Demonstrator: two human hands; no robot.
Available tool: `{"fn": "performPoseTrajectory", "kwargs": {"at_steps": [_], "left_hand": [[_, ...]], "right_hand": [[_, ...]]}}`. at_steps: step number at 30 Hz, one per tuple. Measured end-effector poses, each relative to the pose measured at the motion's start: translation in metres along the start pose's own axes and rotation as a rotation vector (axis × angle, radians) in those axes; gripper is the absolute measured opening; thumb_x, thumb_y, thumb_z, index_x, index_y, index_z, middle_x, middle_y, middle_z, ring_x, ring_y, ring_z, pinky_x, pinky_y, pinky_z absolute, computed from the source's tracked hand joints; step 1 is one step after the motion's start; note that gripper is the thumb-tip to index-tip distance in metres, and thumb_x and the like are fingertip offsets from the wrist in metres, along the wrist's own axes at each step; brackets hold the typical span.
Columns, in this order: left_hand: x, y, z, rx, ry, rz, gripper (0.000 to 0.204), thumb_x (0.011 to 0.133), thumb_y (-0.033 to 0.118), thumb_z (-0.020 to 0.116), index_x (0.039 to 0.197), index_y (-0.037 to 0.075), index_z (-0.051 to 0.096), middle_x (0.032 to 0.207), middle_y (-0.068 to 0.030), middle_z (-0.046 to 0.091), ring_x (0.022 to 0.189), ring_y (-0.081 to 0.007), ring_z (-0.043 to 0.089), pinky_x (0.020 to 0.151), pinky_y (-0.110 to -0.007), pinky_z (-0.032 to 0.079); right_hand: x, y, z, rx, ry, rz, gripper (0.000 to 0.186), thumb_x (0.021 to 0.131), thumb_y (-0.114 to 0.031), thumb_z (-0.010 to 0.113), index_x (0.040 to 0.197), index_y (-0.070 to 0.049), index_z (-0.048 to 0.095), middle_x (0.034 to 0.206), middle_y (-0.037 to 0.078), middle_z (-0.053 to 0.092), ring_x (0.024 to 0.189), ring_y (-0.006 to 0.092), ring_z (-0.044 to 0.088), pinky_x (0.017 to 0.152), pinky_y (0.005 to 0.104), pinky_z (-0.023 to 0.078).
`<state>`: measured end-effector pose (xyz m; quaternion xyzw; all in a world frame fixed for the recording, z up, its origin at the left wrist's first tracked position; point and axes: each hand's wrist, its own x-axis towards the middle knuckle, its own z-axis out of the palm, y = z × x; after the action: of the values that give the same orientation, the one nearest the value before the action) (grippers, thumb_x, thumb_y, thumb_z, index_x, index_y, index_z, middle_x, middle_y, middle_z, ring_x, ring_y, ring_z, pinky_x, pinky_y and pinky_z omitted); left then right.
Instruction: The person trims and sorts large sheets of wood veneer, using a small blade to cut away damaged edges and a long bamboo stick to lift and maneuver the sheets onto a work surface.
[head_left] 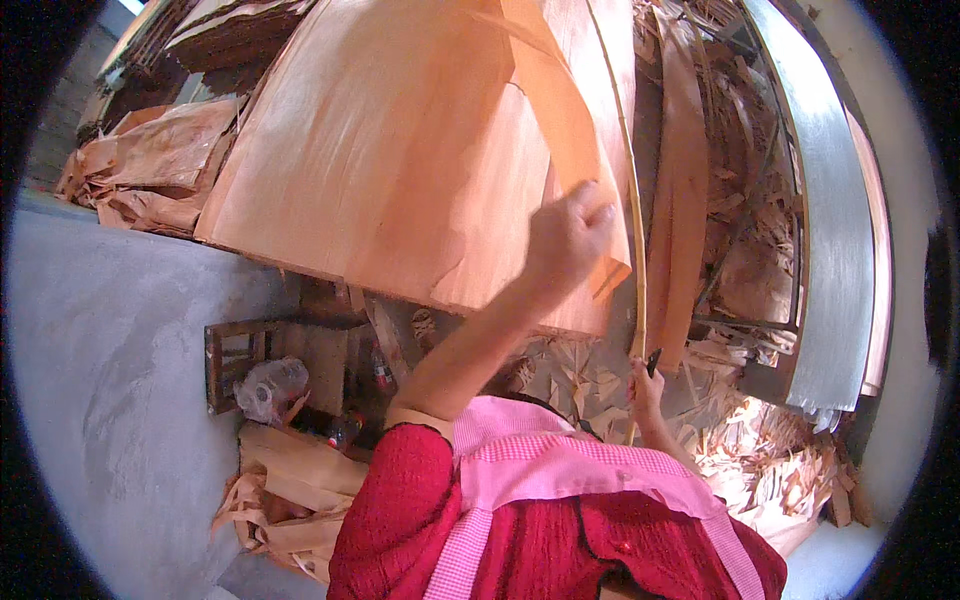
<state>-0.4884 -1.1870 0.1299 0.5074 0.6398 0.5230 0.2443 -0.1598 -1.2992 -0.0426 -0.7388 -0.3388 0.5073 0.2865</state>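
My left hand (pixel 572 228) is closed on a narrow orange veneer strip (pixel 548 95) lying over a large stack of pale wood sheets (pixel 370 150). Lower right, my right hand (pixel 644 390) grips a long, thin bamboo pole (pixel 630 180) together with a small black object (pixel 654 362), perhaps a tool handle. The pole runs upward along the stack's right side, beside a long hanging veneer strip (pixel 678 210).
A metal strip (pixel 830 230) lies along a rack at the right. Veneer scraps (pixel 750 460) pile below it, with more (pixel 150 160) at upper left. A grey wall (pixel 110 360), small wooden frame (pixel 238 340) and crumpled plastic jug (pixel 268 388) are at lower left.
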Motion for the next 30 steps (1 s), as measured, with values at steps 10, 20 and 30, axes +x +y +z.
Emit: {"fn": "performPoseTrajectory", "kwargs": {"at_steps": [10, 20, 30], "left_hand": [[0.014, -0.002, -0.141, -0.615, 0.286, -0.436, 0.017, 0.074, 0.013, 0.061, 0.089, 0.005, 0.057, 0.080, -0.0009, 0.058, 0.070, -0.0091, 0.055, 0.061, -0.023, 0.044], [-0.076, -0.194, -0.225, -0.354, 0.212, -0.699, 0.011, 0.080, 0.014, 0.050, 0.088, 0.005, 0.052, 0.073, 0.0007, 0.046, 0.062, -0.0097, 0.044, 0.052, -0.026, 0.040], [-0.146, -0.318, -0.236, -0.431, 0.417, -0.966, 0.026, 0.080, -0.005, 0.044, 0.105, -0.002, 0.052, 0.096, -0.0117, 0.058, 0.081, -0.0242, 0.059, 0.067, -0.034, 0.049]], "right_hand": [[0.024, -0.015, -0.034, -0.100, -0.003, -0.033, 0.023, 0.080, -0.026, 0.053, 0.078, -0.003, 0.055, 0.043, 0.002, 0.042, 0.032, 0.0108, 0.038, 0.031, 0.0245, 0.028], [0.003, -0.003, -0.018, -0.016, -0.061, -0.026, 0.023, 0.079, -0.021, 0.052, 0.064, -0.003, 0.049, 0.045, 0.003, 0.041, 0.034, 0.0130, 0.039, 0.032, 0.0299, 0.029], [-0.016, 0.005, 0.005, 0.030, -0.085, 0.139, 0.014, 0.081, -0.019, 0.052, 0.083, -0.005, 0.055, 0.050, 0.002, 0.043, 0.041, 0.0119, 0.040, 0.038, 0.0282, 0.030]]}}
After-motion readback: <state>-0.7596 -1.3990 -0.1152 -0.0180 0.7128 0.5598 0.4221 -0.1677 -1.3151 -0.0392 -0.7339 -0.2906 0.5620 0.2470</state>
